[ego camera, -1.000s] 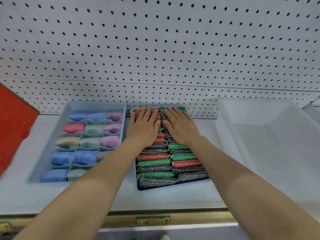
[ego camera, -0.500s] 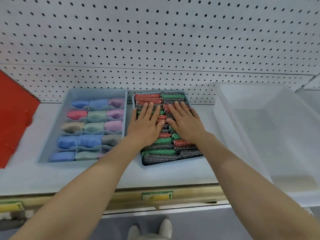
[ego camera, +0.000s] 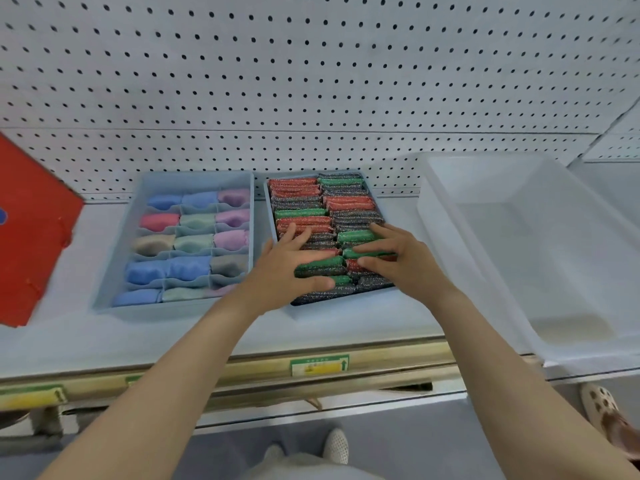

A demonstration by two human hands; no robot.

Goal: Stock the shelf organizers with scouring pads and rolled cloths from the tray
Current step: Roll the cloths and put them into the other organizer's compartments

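A blue organizer in the middle of the shelf is packed with two columns of glittery red, green and dark scouring pads. My left hand and my right hand both rest flat on the near rows of pads, fingers fairly straight and spread, the thumbs towards each other. To its left, a second blue organizer holds rolled cloths in blue, pink, green, purple and beige, one per compartment. The translucent white tray stands at the right with nothing visible inside.
A white pegboard backs the shelf. A red panel leans at the far left. The shelf's front edge carries a green and yellow label. Another person's shoe shows at the lower right on the floor.
Both hands have slid from the far rows of pads to the near rows. The view has pulled back and tilted down, showing more floor.
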